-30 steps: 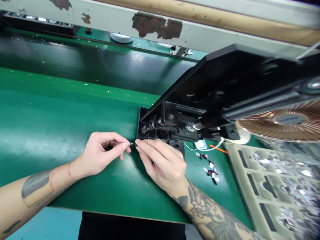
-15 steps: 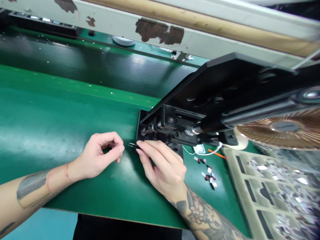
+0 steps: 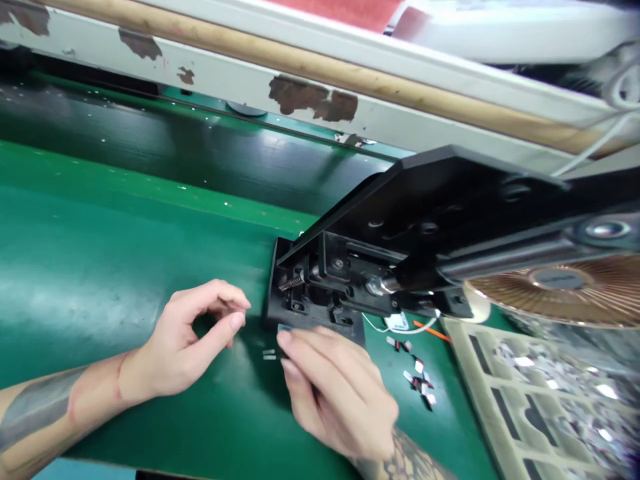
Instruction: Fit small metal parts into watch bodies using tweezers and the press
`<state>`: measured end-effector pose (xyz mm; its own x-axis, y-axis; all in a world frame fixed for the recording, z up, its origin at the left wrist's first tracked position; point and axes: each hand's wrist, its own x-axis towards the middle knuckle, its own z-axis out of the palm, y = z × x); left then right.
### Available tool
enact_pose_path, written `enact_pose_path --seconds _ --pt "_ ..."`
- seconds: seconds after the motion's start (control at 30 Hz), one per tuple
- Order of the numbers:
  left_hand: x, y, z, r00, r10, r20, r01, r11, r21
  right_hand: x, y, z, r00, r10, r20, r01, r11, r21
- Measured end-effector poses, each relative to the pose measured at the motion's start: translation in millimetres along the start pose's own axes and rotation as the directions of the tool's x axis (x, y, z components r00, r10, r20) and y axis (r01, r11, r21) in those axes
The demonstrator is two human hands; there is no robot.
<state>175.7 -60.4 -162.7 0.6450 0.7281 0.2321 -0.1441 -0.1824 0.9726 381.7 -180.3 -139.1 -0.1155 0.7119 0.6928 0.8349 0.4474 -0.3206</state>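
My left hand [image 3: 195, 337] hovers over the green tabletop, its fingers curled and the thumb tip brought up to the fingertips. Whatever lies in that pinch, if anything, is hidden. Just in front of the black press-like fixture [image 3: 320, 313], my right hand [image 3: 340, 393] is closed in a pinch. Two short silvery prongs [image 3: 269, 355] stick out to the left from its thumb and forefinger; the rest of this small piece is covered by the fingers. A gap separates the prongs from my left hand.
Small red, black and white parts [image 3: 420, 380] lie loose right of my right hand. Beyond them stands a beige compartment tray [image 3: 470, 393] with bagged parts. A lever arm [image 3: 510, 257] and a gold fan-like disc [image 3: 560, 287] overhang the right side. A painted rail [image 3: 210, 67] crosses behind.
The camera view has tilted up. My right hand has drawn back from the fixture toward me with the pronged piece, uncovering more of the fixture's base. My left hand keeps its curl.
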Motion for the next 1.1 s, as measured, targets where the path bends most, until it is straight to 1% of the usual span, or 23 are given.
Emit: enact_pose_path --seconds 0.07,0.13,0.2,0.3,0.37,0.43,0.5,0.53,0.63,0.7,0.73,0.77,0.8,0.83,0.9,0.93,0.97,1.0,1.1 --pt "-1 0 0.2 0.999 0.033 0.005 -0.033 0.999 0.035 0 -2 -8 0.999 -0.044 0.015 0.044 0.999 -0.002" --pt "1 3 -0.7 0.998 0.061 0.013 -0.062 0.996 0.066 1 -3 -11 0.998 -0.054 0.021 0.053 0.998 0.021" --pt "4 7 -2.2 0.995 0.094 0.036 -0.097 0.99 0.104 3 -3 -9 0.999 -0.044 0.015 0.044 0.999 0.014" --pt "7 12 -3.8 0.992 0.108 0.058 -0.115 0.985 0.129 3 0 2 1.0 0.022 0.011 -0.021 0.998 -0.064" --pt "8 12 -4.3 0.998 0.063 0.027 -0.065 0.995 0.072 1 4 10 0.997 0.076 0.024 -0.074 0.993 -0.09" --pt "8 9 -4.2 0.999 -0.014 -0.035 0.013 0.999 -0.038 -1 7 17 0.991 0.126 0.034 -0.122 0.988 -0.095" --pt "8 6 -3.5 0.994 -0.1 -0.048 0.092 0.985 -0.149 -3 8 21 0.986 0.163 0.036 -0.159 0.983 -0.092" --pt "8 4 -2.9 0.99 -0.141 -0.028 0.133 0.972 -0.191 -3 8 21 0.984 0.175 0.035 -0.172 0.982 -0.078" --pt "8 3 -0.2 0.971 -0.223 0.083 0.237 0.935 -0.262 -2 5 20 0.981 0.184 0.056 -0.185 0.983 0.01" --pt "8 5 1.3 0.964 -0.233 0.129 0.26 0.928 -0.267 -1 1 20 0.969 0.222 0.107 -0.234 0.965 0.117" --pt "9 6 1.7 0.963 -0.23 0.14 0.26 0.929 -0.262 -1 0 20 0.955 0.258 0.145 -0.284 0.939 0.195" --pt "9 7 1.6 0.963 -0.228 0.143 0.259 0.931 -0.258 -1 -1 20 0.933 0.303 0.194 -0.35 0.89 0.293" --pt "9 7 1.0 0.963 -0.233 0.136 0.261 0.93 -0.26 -1 -2 21 0.902 0.35 0.251 -0.426 0.809 0.404" --pt "10 8 -0.1 0.963 -0.24 0.119 0.264 0.926 -0.272 -1 -1 22 0.866 0.387 0.318 -0.5 0.696 0.515" --pt "12 7 -3.5 0.962 -0.261 0.078 0.272 0.907 -0.321 0 2 25 0.793 0.413 0.447 -0.601 0.419 0.68" --pt "13 7 -5.6 0.959 -0.277 0.055 0.278 0.891 -0.358 1 4 26 0.767 0.412 0.492 -0.623 0.292 0.726" --pt "15 6 -7.5 0.954 -0.299 0.035 0.288 0.872 -0.396 1 6 27 0.75 0.411 0.518 -0.626 0.19 0.756" --pt "16 5 -9.2 0.944 -0.328 0.024 0.306 0.849 -0.43 2 9 28 0.738 0.415 0.532 -0.622 0.114 0.775" --pt "20 5 -11.4 0.903 -0.428 0.041 0.396 0.789 -0.47 3 13 27 0.714 0.438 0.547 -0.593 -0.038 0.805"
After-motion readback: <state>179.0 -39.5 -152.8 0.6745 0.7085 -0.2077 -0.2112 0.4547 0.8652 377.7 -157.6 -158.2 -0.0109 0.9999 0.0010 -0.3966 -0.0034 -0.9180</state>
